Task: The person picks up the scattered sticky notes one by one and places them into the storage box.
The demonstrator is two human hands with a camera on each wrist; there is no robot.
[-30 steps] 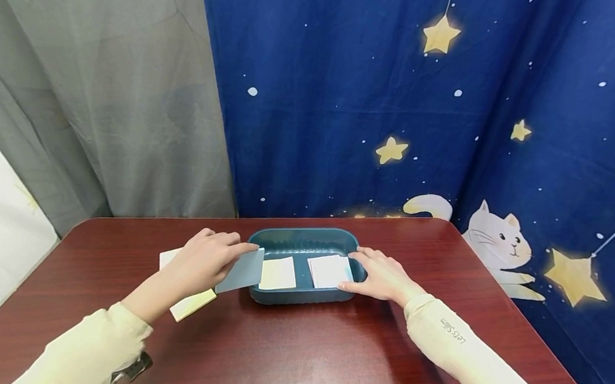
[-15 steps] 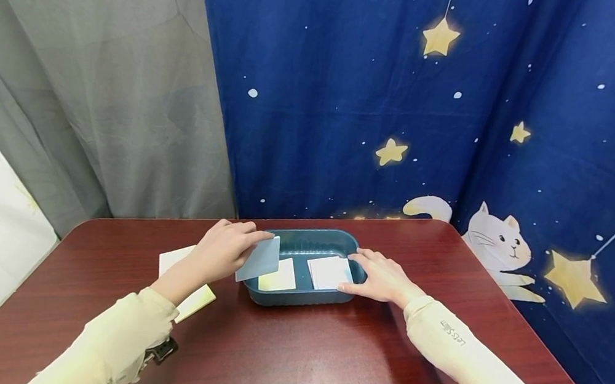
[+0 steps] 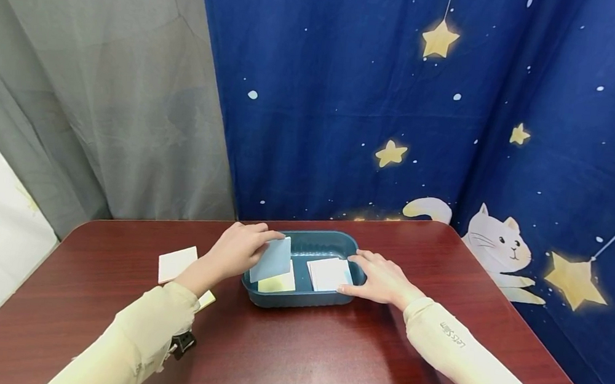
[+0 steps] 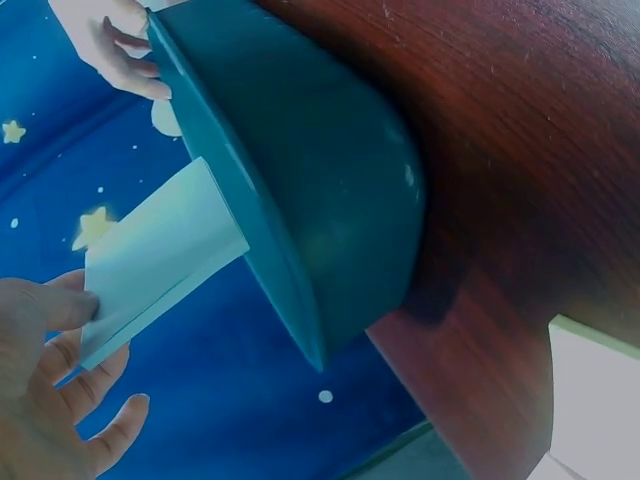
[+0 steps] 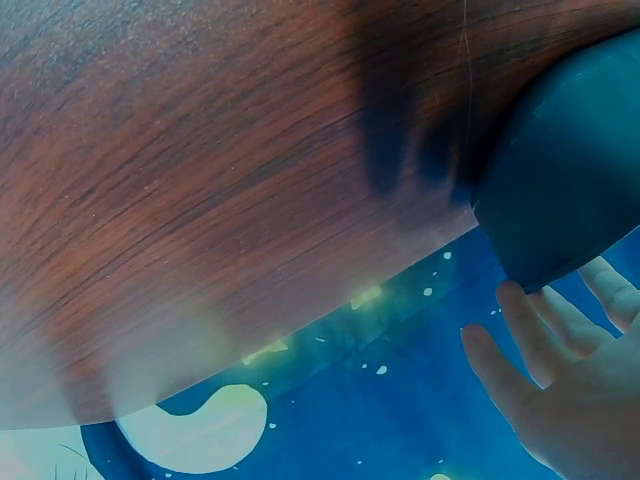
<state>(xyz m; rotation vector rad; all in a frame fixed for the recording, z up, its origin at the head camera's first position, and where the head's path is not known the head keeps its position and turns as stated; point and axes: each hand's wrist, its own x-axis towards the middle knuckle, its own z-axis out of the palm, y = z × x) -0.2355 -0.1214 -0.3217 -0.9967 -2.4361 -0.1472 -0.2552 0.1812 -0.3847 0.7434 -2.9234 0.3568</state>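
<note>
My left hand [image 3: 238,248] pinches a light blue square sticky note pad [image 3: 272,260] between thumb and fingers, held tilted over the left end of a dark teal plastic basket [image 3: 299,300]. In the left wrist view the pad [image 4: 165,255] overlaps the basket's rim. Inside the basket, a yellow pad [image 3: 278,282] lies partly beneath the blue one, and a white stack of pads [image 3: 330,274] lies on the right. My right hand [image 3: 379,277] rests at the basket's right end. In the right wrist view its fingers reach out fairly straight, with fingertips at the rim [image 5: 535,285].
On the reddish-brown table [image 3: 291,363], a white pad [image 3: 177,263] lies left of the basket. Another yellow-edged pad [image 3: 207,300] is mostly hidden by my left forearm. Behind the table hang a grey curtain [image 3: 117,87] and a blue star-patterned curtain [image 3: 339,96].
My left hand has carried the blue pad rightward from the basket's left side to over its left end, uncovering the white pad on the table. My right hand stays at the basket.
</note>
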